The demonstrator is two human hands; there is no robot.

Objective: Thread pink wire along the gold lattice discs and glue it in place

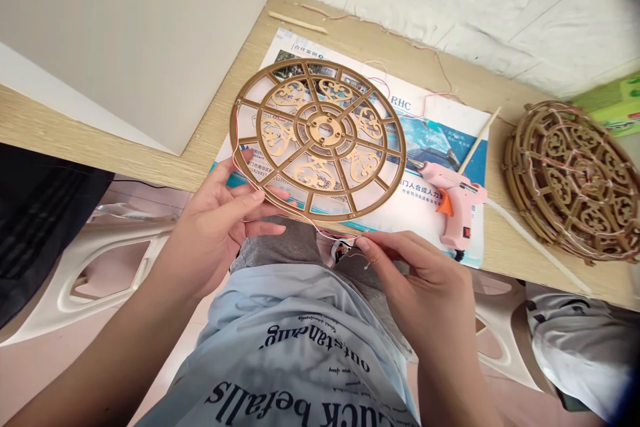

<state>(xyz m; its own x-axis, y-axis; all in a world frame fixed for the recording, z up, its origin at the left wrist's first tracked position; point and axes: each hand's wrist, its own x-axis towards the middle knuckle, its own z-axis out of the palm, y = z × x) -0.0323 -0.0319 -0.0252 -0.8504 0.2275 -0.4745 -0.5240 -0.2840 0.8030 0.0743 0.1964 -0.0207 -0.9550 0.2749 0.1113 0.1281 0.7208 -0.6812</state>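
Observation:
A round gold openwork frame (326,129) lies on a printed poster, its near edge over the table's front. My left hand (227,210) grips its near left rim, the thumb pressing a thin red-and-white wire (320,229) against it. That wire runs along the left of the rim and then off to the right. Its slack end is pinched between thumb and forefinger of my right hand (415,267), just below the rim. To the right rests a pink hot glue gun (456,197) with an orange trigger and a white glue stick in its back.
A stack of similar round frames (575,180) with wires stands at the right, by a green box (617,103). Loose wire (440,67) trails along the wall. Wooden sticks (479,140) lie on the poster (425,90) and table. A pale panel (135,27) rises at the left.

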